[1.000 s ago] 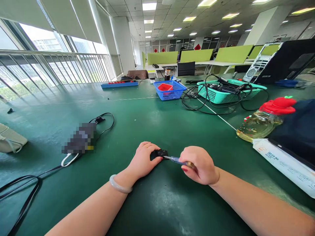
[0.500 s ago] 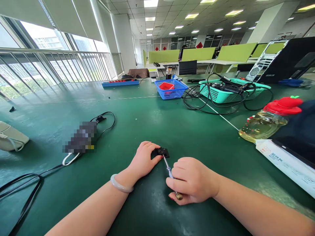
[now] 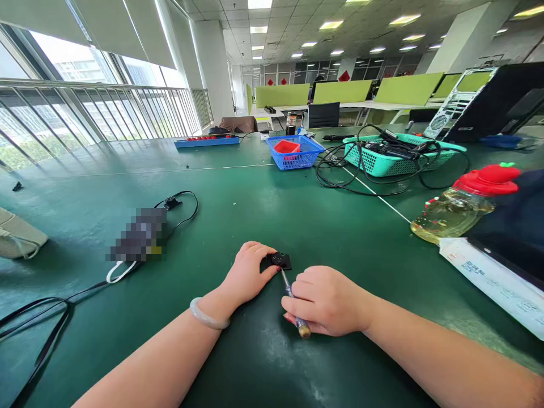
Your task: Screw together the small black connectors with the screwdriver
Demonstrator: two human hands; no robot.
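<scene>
On the green tabletop (image 3: 225, 218), my left hand (image 3: 246, 275) pinches a small flat black part (image 3: 281, 260) between thumb and fingers. The part lies against the table, and its left end is hidden under my fingers; its exact kind is too small to make out. My right hand (image 3: 327, 300) is wrapped round a screwdriver (image 3: 302, 326) with a clear bluish handle and a brass-coloured end cap. Its thin metal shaft slants up and left, and the tip meets the near edge of the black part beside my left thumb.
A blurred-out dark device (image 3: 140, 235) with cables lies left. Farther back are a blue basket (image 3: 296, 158) and a teal basket (image 3: 378, 164) with black cables spilling out. A red-lidded glass jug (image 3: 453, 212) and a white packet (image 3: 488, 280) lie right.
My right hand has shifted slightly up and left, and its fingers have turned round the screwdriver handle. The tip stays at the black part; my left hand holds its place.
</scene>
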